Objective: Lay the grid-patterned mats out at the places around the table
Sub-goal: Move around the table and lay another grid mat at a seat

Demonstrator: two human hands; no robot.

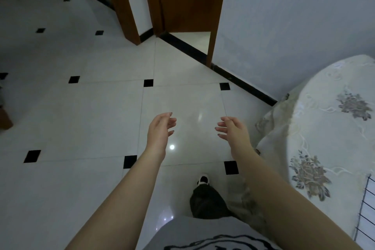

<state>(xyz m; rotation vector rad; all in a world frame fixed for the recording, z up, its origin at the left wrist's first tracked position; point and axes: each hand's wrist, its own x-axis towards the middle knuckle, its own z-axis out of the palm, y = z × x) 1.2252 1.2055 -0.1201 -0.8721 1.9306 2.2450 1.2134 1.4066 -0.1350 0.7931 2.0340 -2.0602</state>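
Observation:
A round table (332,128) under a white floral cloth fills the right edge of the head view. One white mat with a black grid (368,207) lies on it at the lower right, mostly cut off by the frame. My left hand (160,130) and my right hand (231,130) are stretched out over the floor, to the left of the table, palms facing each other. Both have loosely bent fingers and hold nothing. Neither hand touches the table or the mat.
White floor tiles with small black squares (81,107) spread ahead and left. A wooden door frame (190,6) and a blue-grey wall (294,26) stand ahead. My foot in a dark trouser leg (205,195) is below. A dark object sits at the left edge (4,115).

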